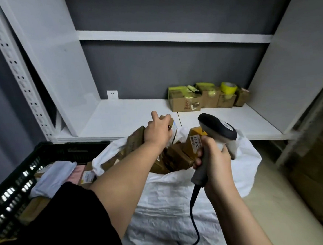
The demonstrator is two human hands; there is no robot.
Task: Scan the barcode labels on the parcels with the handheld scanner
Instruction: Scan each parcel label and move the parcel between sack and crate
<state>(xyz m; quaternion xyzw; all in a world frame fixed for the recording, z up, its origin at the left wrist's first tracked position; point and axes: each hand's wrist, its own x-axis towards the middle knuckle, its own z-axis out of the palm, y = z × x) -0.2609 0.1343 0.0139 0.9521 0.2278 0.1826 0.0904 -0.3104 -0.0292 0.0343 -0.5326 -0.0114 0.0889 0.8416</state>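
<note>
Left hand [157,131] grips a parcel [171,128] above the sack [181,197]; right hand [214,157] grips the scanner [217,130]. Next: aim at label.

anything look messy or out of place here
Mostly the parcels in the white sack: they lie jumbled at odd angles. A yellow tape roll sits tilted atop the boxes on the shelf. No visible spill or damage.
</note>
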